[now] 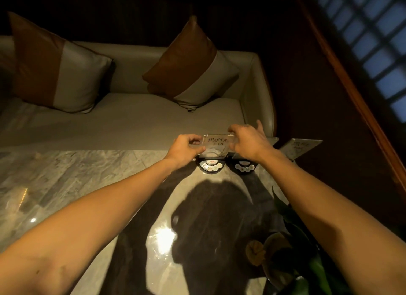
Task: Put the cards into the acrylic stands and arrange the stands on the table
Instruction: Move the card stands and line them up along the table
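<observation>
Fingers (198,138) of both hands pinch the acrylic stand (216,144), its card reading "10".

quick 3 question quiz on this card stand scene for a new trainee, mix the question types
1. True or false: both hands grip the acrylic stand with the printed card at the far table edge.
2. Multiple choice: where is the second acrylic stand? A) on the sofa B) right of the held one, tilted C) in the person's lap
3. Short answer: what sits on the marble table just below the held stand?

Key
1. True: the left hand holds its left end, the right hand its right end.
2. B
3. Two dark call-button units.
</observation>
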`<action>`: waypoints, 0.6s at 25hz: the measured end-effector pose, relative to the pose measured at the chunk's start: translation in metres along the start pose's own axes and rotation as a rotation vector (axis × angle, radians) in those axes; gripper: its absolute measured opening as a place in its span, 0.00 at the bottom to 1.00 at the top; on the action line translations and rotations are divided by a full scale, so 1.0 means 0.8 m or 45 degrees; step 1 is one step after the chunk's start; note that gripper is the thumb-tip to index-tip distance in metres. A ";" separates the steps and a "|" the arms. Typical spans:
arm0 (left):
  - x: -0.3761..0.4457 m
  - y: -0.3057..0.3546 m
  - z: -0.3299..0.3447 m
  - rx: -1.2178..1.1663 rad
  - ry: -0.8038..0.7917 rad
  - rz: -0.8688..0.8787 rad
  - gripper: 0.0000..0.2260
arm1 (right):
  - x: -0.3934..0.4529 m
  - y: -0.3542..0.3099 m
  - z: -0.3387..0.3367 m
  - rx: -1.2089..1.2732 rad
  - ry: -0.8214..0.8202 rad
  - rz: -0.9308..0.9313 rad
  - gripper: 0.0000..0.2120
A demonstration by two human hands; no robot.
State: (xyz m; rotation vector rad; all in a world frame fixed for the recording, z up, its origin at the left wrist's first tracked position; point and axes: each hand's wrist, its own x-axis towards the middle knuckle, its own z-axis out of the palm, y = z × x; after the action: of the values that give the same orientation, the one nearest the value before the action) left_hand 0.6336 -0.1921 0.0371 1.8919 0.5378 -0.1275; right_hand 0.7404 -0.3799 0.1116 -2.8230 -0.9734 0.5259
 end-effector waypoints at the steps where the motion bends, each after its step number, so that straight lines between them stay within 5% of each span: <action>1: -0.008 0.007 -0.007 0.006 0.000 0.001 0.20 | -0.003 -0.006 -0.004 0.010 0.011 -0.015 0.23; 8: -0.107 0.046 -0.098 0.131 0.077 0.083 0.49 | -0.055 -0.101 -0.030 0.272 0.073 -0.185 0.35; 15: -0.298 0.001 -0.222 0.083 0.304 0.098 0.51 | -0.157 -0.261 -0.001 0.601 -0.073 -0.237 0.51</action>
State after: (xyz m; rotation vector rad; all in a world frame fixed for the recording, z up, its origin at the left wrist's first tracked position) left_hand 0.3925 -0.1037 0.1864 2.0018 0.6267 0.1343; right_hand 0.5276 -0.2926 0.1930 -2.2886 -0.9583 0.7083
